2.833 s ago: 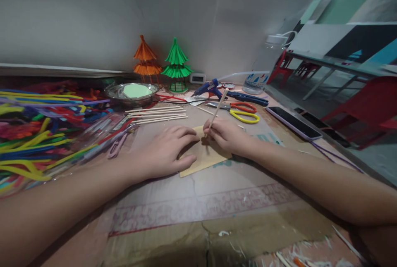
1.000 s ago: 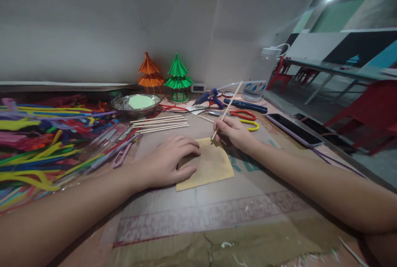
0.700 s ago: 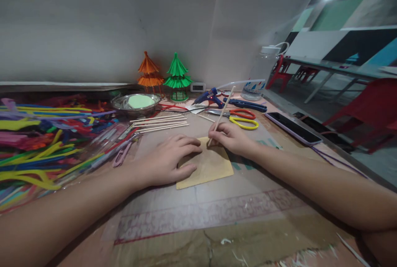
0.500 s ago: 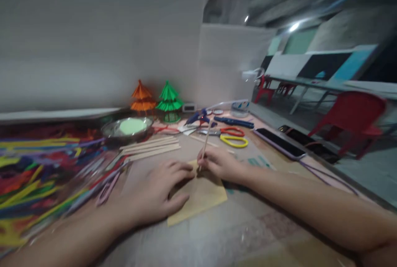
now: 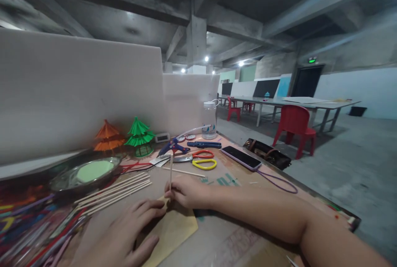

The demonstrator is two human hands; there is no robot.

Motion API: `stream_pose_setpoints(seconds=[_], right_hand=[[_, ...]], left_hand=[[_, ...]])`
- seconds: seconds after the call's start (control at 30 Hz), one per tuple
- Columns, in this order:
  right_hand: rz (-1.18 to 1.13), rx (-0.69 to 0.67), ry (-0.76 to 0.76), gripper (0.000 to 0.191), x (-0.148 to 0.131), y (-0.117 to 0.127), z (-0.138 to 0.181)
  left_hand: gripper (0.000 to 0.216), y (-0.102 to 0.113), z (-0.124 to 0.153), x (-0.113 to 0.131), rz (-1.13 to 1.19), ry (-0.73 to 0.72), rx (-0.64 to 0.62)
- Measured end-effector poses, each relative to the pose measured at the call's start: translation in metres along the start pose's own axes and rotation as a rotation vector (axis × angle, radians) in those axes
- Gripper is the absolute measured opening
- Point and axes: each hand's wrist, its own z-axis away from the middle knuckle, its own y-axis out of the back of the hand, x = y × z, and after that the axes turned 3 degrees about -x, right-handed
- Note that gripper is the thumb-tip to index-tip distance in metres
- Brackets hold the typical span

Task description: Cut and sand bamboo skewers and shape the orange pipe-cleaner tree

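Observation:
Between the fingertips of my right hand [image 5: 186, 191] a thin wooden stick [image 5: 171, 170] is pinched, held nearly upright. Its lower end meets a sheet of yellowish paper [image 5: 175, 227] on the table, though my fingers hide the exact tip. My left hand [image 5: 130, 230] lies spread over the left part of that sheet, thumb apart from the fingers. Several more wooden sticks [image 5: 116, 192] lie in a row to the left, and a single stick [image 5: 184, 172] lies beyond my right hand.
Behind my hands lie scissors [image 5: 204, 163], a blue glue gun [image 5: 173, 147] and a phone [image 5: 241, 158]. Orange [image 5: 109, 137] and green [image 5: 139, 134] tree-like models stand by the white board. A metal dish [image 5: 66, 176], colourful strips [image 5: 18, 217] and a water bottle [image 5: 209, 120] are around.
The view has swung right and up, so more of the room shows and the table things appear further left. My hands keep their places on the paper, the stick still upright.

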Motion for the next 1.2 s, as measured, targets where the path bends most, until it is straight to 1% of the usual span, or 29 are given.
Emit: stream_pose_setpoints(seconds=[0.1,0.27,0.4,0.5,0.57,0.7,0.83,1.0,1.13,1.2], right_hand=[[0.018,-0.001,-0.006,0.016,0.001,0.0003,-0.0004],[0.011,-0.044,0.058,0.017,-0.0002,0.0,-0.0012],[0.016,-0.034,0.042,0.019,-0.0016,0.0005,-0.0008],[-0.004,-0.059,0.09,0.018,-0.0025,0.0,0.0005],[-0.001,-0.053,0.11,0.016,-0.0027,-0.0004,0.0007],[0.019,-0.02,0.059,0.017,-0.0045,0.0001,0.0012],[-0.027,-0.085,0.111,0.014,-0.0076,-0.0006,0.0034],[-0.019,-0.037,0.052,0.016,-0.0069,-0.0012,0.0028],[-0.038,-0.085,0.09,0.015,-0.0079,-0.0005,0.0023],[-0.032,-0.083,0.089,0.015,-0.0077,-0.0004,0.0018]], left_hand=[[0.04,-0.0025,0.0015,-0.0031,-0.015,-0.02,0.028],[0.042,-0.0055,0.0028,-0.0067,0.008,-0.031,0.029],[0.04,-0.0041,0.002,-0.0038,0.042,-0.003,-0.006],[0.041,-0.0009,0.0003,-0.0003,0.066,0.019,-0.037],[0.04,0.0007,-0.0006,0.0011,0.071,0.023,-0.053],[0.039,0.001,-0.0007,0.0016,0.087,0.019,-0.068],[0.037,-0.0011,-0.0003,0.0009,0.109,0.021,-0.053],[0.039,-0.003,0.0002,-0.0009,0.129,0.034,-0.046],[0.037,-0.0034,0.0011,-0.0013,0.141,0.034,-0.038],[0.036,-0.0034,0.0012,-0.0011,0.147,0.032,-0.034]])
